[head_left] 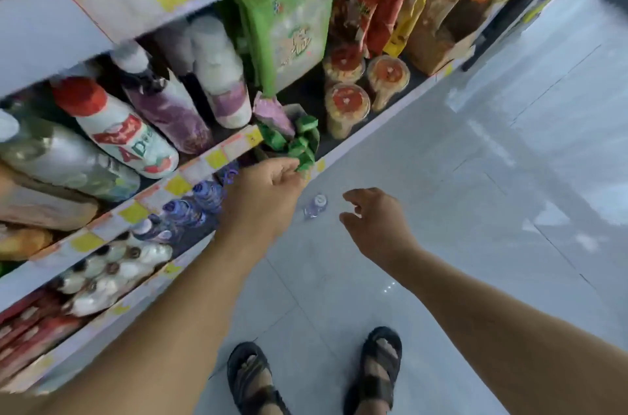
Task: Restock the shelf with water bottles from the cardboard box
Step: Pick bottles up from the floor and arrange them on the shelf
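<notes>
One small water bottle [316,207] sits on the floor [441,176], between the two hands and touching neither. The right hand [373,216] hovers just beside it, fingers [353,197] loosely curled, apart, holding nothing. The left hand [268,190] is up at the shelf edge [190,173], knuckles bent against the green packets [299,142]. It's too blurred to tell whether it grips. Shelved bottles [200,200] sit just left of it.

**Clearance: shelf front, aisle**

Tiled floor [475,176]: lay open right of shelving. Water bottles [190,207]: stood packed under label strip [204,163]. Green packets [300,142]: overhung the shelf edge. Lone bottle [316,205]: lay on floor between left hand [265,190] and right hand [373,214].
</notes>
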Available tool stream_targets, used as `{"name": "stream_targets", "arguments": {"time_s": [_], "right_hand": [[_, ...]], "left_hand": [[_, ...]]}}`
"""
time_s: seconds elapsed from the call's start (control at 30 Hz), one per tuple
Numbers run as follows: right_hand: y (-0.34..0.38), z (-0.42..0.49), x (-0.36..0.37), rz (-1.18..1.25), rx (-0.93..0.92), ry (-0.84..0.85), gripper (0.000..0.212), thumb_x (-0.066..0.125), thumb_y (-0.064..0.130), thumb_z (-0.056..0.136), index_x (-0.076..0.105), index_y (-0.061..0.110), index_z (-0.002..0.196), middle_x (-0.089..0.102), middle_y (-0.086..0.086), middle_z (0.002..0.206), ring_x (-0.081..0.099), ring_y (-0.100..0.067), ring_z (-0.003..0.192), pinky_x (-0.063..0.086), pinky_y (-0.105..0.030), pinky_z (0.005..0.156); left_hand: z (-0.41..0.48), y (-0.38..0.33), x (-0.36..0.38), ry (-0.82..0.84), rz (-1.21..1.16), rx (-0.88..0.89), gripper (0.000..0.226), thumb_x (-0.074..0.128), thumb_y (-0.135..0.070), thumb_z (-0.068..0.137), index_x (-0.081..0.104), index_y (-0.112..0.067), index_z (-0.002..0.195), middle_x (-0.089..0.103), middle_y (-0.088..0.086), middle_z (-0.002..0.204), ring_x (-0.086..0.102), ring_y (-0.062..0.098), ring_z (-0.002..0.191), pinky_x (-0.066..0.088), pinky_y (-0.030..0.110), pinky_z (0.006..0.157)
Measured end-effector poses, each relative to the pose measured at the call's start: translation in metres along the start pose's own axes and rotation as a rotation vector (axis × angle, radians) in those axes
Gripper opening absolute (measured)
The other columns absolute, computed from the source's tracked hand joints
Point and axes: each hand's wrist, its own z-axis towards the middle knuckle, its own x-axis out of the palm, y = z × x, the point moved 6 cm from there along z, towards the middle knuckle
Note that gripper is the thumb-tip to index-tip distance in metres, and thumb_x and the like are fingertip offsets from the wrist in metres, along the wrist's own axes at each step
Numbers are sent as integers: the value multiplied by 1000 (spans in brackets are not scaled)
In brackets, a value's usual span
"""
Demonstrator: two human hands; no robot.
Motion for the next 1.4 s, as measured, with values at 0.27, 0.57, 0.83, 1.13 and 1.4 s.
{"name": "stream_targets", "arguments": {"time_s": [0.27, 0.57, 0.83, 1.13, 1.4], "right_hand": [[-81, 141, 144, -67, -69, 57, 48, 63, 19, 88, 54, 14, 135, 54, -12, 128, 57, -32, 113, 42, -26, 85], [-110, 177, 185, -142, -186, 21, 22, 61, 11, 79, 67, 9, 100, 57, -10, 98, 60, -34, 87, 39, -27, 64], [9, 86, 22, -117, -361, -87, 19, 59, 18, 72, 41, 22, 66, 48, -3, 76, 52, -29, 73, 36, -31, 60], [253, -127, -312, -59, -554, -251, 32, 71, 30, 76, 52, 8, 64, 49, -14, 63, 40, -21, 59, 30, -34, 54], [422, -269, -551, 230, -800, -364, 50, 76, 44, 78, 61, -4, 78, 41, -3, 59, 35, -7, 50, 26, -30, 48]], "left_hand": [[102, 140, 61, -88, 3, -54, 25, 54, -41, 71, 64, -58, 87, 73, -4, 84, 69, 24, 90, 55, 47, 84], [140, 180, 84, -107, -77, -52, 36, 65, -36, 82, 69, -26, 116, 73, -10, 102, 68, 9, 96, 54, 36, 89], [63, 66, 39, -88, -103, 32, 23, 64, -29, 89, 72, -30, 111, 74, -17, 98, 68, 1, 91, 51, 27, 79], [-129, -233, -106, -22, -238, 300, 29, 55, -8, 96, 67, -34, 91, 67, -15, 91, 62, -1, 75, 51, 20, 77], [-277, -466, -210, -116, -326, 580, 22, 54, -48, 86, 75, -40, 83, 73, -22, 85, 65, -2, 87, 47, 34, 94]]}}
